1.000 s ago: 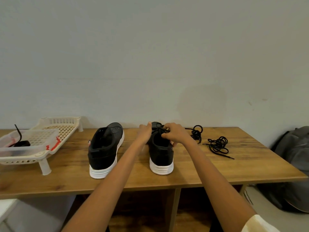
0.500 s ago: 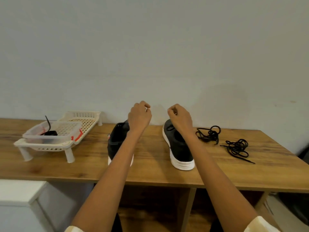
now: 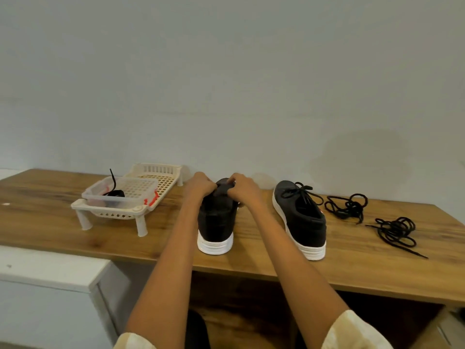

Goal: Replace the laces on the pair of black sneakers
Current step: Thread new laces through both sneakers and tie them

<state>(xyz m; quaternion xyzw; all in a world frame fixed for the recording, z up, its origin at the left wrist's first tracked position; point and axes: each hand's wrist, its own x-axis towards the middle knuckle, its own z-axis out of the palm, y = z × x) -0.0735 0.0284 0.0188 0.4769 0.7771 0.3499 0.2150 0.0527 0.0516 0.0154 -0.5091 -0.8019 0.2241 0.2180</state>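
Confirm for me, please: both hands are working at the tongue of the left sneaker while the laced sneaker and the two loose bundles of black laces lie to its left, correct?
Not quite. The head view shows the laced sneaker and the two loose lace bundles to the right of the left sneaker. The left hand and right hand do grip its tongue.
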